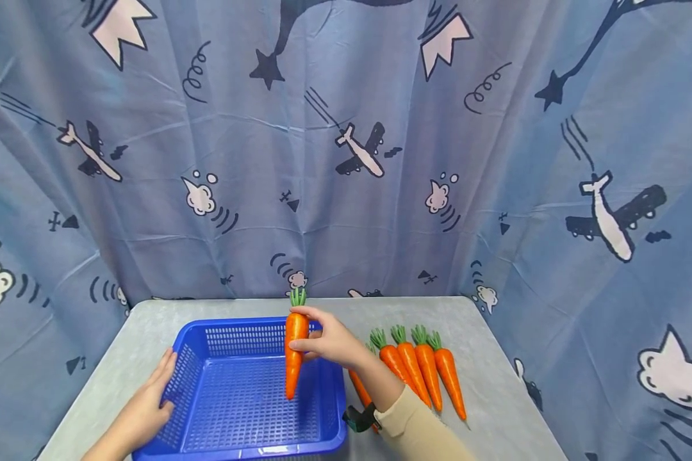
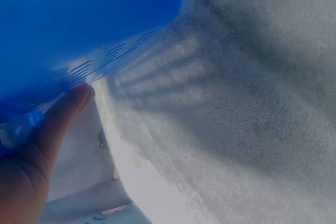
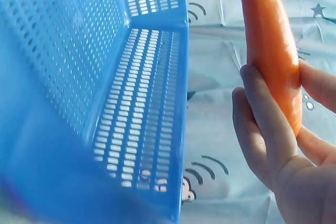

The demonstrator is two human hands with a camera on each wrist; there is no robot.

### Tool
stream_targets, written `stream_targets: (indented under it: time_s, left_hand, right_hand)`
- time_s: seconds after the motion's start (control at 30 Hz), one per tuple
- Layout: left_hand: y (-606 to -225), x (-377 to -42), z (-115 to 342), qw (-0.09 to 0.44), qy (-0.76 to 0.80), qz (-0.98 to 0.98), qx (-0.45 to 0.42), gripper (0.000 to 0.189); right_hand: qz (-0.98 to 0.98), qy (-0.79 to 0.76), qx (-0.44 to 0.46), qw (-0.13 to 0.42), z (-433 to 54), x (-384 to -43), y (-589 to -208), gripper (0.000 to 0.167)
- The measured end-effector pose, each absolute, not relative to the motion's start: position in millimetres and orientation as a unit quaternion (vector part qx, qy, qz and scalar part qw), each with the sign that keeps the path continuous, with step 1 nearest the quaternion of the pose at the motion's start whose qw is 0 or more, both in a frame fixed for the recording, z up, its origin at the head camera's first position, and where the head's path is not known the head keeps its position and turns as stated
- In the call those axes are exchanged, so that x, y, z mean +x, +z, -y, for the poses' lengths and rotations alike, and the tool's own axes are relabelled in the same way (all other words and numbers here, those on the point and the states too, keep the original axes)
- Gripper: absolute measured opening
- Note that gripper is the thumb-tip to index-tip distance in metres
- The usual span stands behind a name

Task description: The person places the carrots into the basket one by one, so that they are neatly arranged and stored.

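Observation:
An orange carrot (image 1: 295, 355) with a short green top is held upright over the blue basket by my right hand (image 1: 330, 338). Thumb and fingers pinch it near its upper end; the right wrist view shows the carrot (image 3: 270, 30) between the fingers. Below it, the blue plastic basket (image 1: 242, 451) has perforated walls and a bare visible floor. My left hand (image 1: 141, 406) rests against the basket's left side with fingers extended. In the left wrist view one digit (image 2: 65, 116) touches the basket (image 2: 89, 14) from outside.
Several more carrots (image 1: 423, 371) lie side by side on the pale tabletop (image 1: 496, 410), right of the basket. One of them (image 1: 359, 387) is partly covered by my right forearm. A blue patterned curtain (image 1: 323, 224) hangs behind and beside the table.

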State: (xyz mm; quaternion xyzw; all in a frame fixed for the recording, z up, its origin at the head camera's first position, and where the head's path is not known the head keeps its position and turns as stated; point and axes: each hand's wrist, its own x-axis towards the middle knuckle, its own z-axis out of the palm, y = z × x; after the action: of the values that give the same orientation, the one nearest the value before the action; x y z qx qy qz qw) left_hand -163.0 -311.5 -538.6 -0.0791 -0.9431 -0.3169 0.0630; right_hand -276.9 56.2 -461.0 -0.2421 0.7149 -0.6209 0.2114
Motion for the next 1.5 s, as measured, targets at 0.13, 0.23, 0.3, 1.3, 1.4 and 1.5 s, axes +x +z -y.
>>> stream_targets:
  time_s: [0.13,0.23,0.3,1.3,1.4,1.5]
  left_hand:
    - [-538.4,-162.0,313.5,0.046,-0.320,0.944,-0.069,0.092]
    - [-537.9,-162.4,313.3,0.041,-0.322,0.943,-0.067,0.091]
    - [-537.0,-163.1,312.7,0.042,-0.323,0.943,-0.065,0.091]
    - [-538.9,-165.2,314.6,0.065,-0.317,0.942,-0.084,0.088]
    - [-539.6,-164.6,314.7,0.071,-0.318,0.941,-0.087,0.088]
    - [-538.4,-165.1,314.2,0.059,-0.319,0.942,-0.082,0.088]
  right_hand:
    - [-0.714,-0.614,-0.243,0.232,-38.2,-278.1,-463.8,0.060]
    - [-0.715,-0.610,-0.233,0.251,-24.7,-278.2,-466.9,0.059]
    - [-0.718,-0.604,-0.228,0.259,-15.2,-278.9,-469.8,0.059]
    - [-0.727,-0.581,-0.204,0.305,87.1,-262.5,-493.3,0.050]
    - [-0.722,-0.581,-0.198,0.319,92.4,-262.4,-496.1,0.050]
    - [-0.720,-0.581,-0.190,0.328,98.1,-263.3,-500.9,0.051]
